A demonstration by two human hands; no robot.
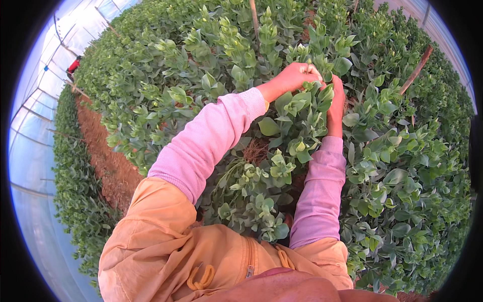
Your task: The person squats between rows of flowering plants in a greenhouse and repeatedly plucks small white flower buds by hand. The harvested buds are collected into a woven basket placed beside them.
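Observation:
Both bare hands are close together among broad-leaved green plants with pale buds, a little right of the upper middle. My left hand (296, 77) has its fingers pinched at a budded stem tip (309, 62). Just to its right, my right hand (337, 92) reaches up from below; leaves cover most of its fingers, so its grip is hidden. A leafy shoot (302, 102) stands between the two wrists. Below the hands, a clump of thin dry roots or stalks (256, 151) lies near cut-looking thin green stems (230, 171).
Dense plant rows surround me. Wooden stakes (417, 70) (254, 19) stand among them. A bare reddish soil path (109, 158) runs at left, beside the plastic greenhouse wall (32, 151). A person in red (74, 67) is far off at upper left.

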